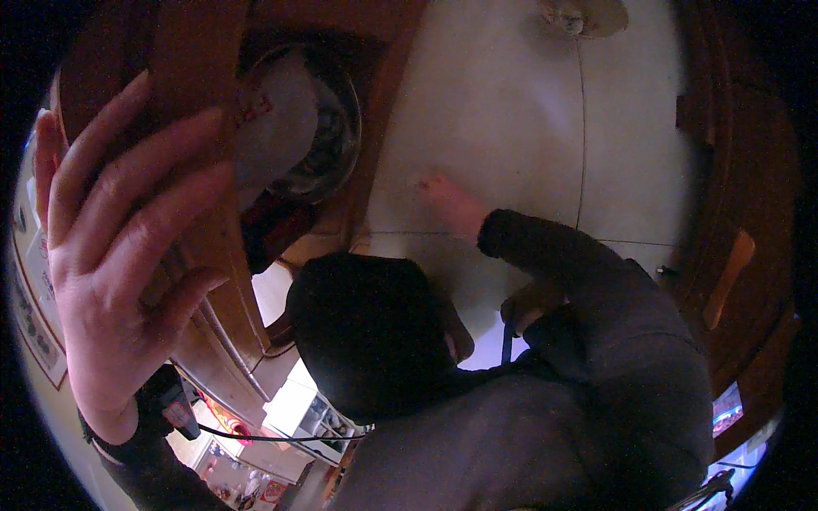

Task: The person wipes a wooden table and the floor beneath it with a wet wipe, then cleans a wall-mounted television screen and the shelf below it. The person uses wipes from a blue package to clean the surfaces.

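My left hand point(121, 249) is raised large at the left, fingers spread, with nothing in it. It is in front of a brown wooden panel point(192, 38); whether it touches the wood cannot be told. A black device with a cable point(179, 412) sits at that wrist. My right hand point(450, 201), small and blurred, extends from a dark sleeve over the pale tiled floor point(486, 96). Its fingers look partly curled, and no held thing can be made out. Between the hands lies a round clear container point(348, 128) with a pale sheet bearing red writing.
A round-based object point(588, 19) stands on the floor at the top. Dark wooden furniture point(760, 191) runs along the right, with an orange-brown wooden piece point(728, 281). At lower left are a white open-fronted unit point(307, 409) and a cardboard box point(275, 457). My dark-clothed body fills the bottom.
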{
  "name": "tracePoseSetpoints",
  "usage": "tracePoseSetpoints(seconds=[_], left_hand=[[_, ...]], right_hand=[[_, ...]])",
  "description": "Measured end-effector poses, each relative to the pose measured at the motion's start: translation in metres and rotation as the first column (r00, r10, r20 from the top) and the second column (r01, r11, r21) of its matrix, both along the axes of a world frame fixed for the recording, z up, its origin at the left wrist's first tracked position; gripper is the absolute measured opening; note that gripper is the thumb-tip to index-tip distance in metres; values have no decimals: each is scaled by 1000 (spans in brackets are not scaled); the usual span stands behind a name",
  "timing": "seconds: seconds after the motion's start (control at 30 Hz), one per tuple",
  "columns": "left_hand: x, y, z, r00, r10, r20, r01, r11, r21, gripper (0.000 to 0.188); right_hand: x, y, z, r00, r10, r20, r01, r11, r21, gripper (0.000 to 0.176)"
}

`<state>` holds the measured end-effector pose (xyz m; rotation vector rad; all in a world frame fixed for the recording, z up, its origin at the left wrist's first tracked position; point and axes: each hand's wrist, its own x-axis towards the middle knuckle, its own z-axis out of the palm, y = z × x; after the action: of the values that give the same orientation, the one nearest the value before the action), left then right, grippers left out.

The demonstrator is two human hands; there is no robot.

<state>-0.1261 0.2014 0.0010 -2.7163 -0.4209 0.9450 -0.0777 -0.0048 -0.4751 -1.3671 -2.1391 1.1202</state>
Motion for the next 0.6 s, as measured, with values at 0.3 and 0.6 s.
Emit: tracePoseSetpoints(seconds=[0.3,0.6], left_hand=[[1,0,-1,999,-3,45,3,1000,-2,52],[7,1,-5,988,27,155,-17,998,-67,49]], right_hand=[[49,27,-25,889,448,99,-456,887,77,22],[253,6,25,930,300,213,-262,946,-188,20]])
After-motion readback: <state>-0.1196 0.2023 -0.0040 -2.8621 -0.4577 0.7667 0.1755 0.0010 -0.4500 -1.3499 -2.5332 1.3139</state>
